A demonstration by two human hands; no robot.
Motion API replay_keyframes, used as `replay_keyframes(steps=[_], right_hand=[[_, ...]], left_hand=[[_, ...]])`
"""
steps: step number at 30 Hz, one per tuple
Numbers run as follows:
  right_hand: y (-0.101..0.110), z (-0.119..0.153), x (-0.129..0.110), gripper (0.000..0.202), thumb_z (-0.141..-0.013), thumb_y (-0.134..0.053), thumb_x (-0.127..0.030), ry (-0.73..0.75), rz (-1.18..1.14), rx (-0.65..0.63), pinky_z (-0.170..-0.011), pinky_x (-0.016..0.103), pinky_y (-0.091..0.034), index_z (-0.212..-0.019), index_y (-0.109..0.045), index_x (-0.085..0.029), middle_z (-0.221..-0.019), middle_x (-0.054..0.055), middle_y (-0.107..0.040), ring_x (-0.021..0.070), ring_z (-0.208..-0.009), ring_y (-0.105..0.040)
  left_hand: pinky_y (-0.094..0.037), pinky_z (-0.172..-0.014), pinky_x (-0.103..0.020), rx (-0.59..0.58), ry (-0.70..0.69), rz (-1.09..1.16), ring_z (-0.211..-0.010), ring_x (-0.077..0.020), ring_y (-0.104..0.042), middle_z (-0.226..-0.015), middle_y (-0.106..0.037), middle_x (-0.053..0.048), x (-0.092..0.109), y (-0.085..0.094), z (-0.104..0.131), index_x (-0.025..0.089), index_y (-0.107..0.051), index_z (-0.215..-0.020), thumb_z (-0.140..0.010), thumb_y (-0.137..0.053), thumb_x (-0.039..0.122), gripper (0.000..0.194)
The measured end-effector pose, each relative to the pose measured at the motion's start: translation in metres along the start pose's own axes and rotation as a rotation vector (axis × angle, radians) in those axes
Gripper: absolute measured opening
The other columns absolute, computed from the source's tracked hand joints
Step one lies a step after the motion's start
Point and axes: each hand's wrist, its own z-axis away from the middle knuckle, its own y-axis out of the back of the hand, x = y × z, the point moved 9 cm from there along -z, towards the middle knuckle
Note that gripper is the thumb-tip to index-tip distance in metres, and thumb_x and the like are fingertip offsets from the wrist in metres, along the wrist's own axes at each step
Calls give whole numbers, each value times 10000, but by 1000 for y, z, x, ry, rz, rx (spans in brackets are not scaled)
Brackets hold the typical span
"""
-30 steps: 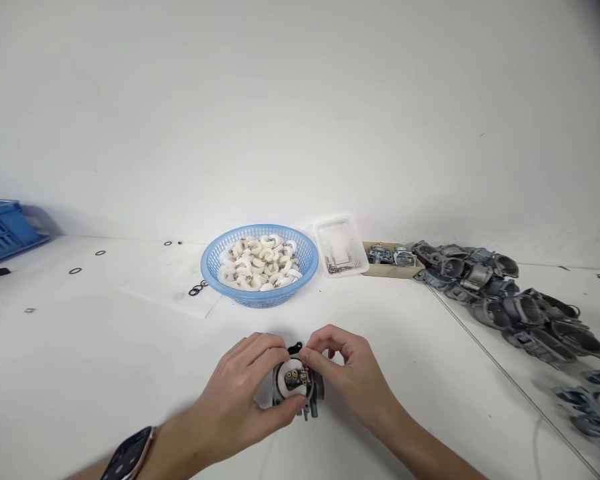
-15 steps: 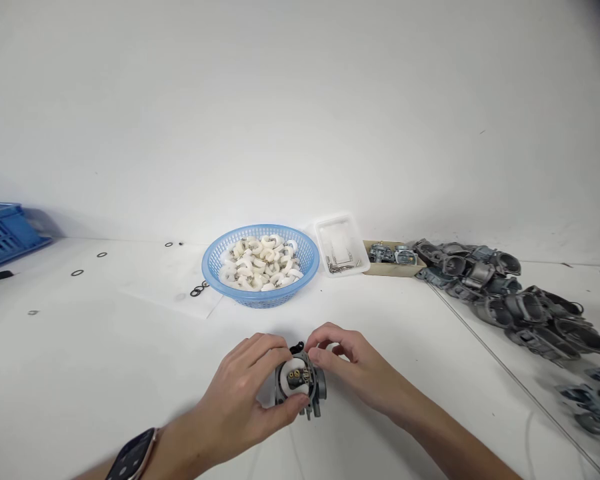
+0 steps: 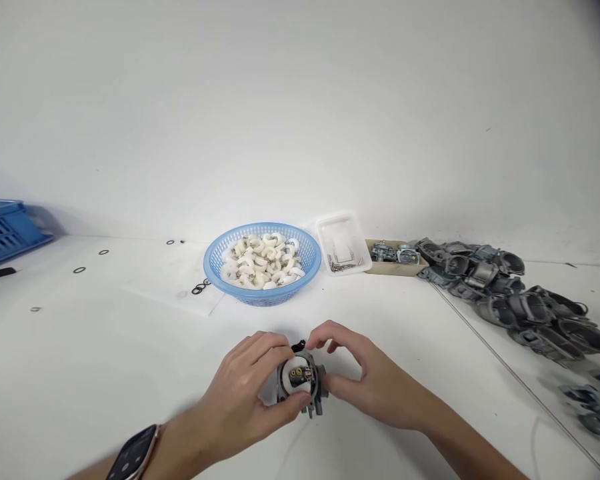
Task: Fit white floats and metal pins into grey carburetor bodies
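A grey metal carburetor body [image 3: 318, 403] rests on the white table in front of me, its open bowl side facing up. Inside its round opening lies a white float [image 3: 291, 385], with small brass jets beside it. My left hand [image 3: 253, 383] grips the body from the left, thumb at the lower rim and fingers over the upper left. On the other side, my right hand [image 3: 367, 377] spans the body's right edge, thumb against its side and index fingertip by the black fitting [image 3: 299, 346] at the top.
Behind stands a blue basket [image 3: 213, 272] of white floats, beside a white tray [image 3: 322, 241] of small metal pins and a cardboard box [image 3: 397, 269] of carburetors. Many grey metal bodies [image 3: 525, 307] pile up at right. Black rings [image 3: 199, 289] and a blue crate [image 3: 10, 233] lie left.
My right thumb has moved from the top of the carburetor down to its right side, spreading away from the index finger. My left hand keeps its hold.
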Motion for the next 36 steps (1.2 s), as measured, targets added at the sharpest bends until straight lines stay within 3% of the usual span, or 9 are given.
replay_keyframes(steps=[11, 29, 36], right_hand=[[-9, 4, -14, 416, -782, -603, -9, 120, 96, 1, -895, 324, -488, -1080, -646, -295, -1021, -14, -648, 201, -999, -608], [-11, 3, -13, 435, -794, -602, 2, 140, 97, -4, -889, 299, -481, -1090, -631, -315, -1024, -38, -631, 169, -997, -596], [-12, 6, -14, 539, -778, -656, -9, 184, 128, -23, -971, 299, -490, -1200, -593, -339, -1170, -27, -604, 170, -1080, -595]], left_hand=[[-538, -798, -371, -7, -2, 26, -926, -220, -634, -1091, -654, -58, 1, 0, -2, 232, -614, -1164, -902, -723, 242, 284], [-528, -772, -365, 1, -30, 5, -903, -218, -629, -1068, -657, -62, 5, 3, -3, 228, -602, -1165, -913, -708, 257, 274], [-534, -809, -398, -18, 21, -4, -959, -252, -623, -1093, -658, -78, -3, 1, 0, 218, -609, -1175, -919, -685, 373, 308]])
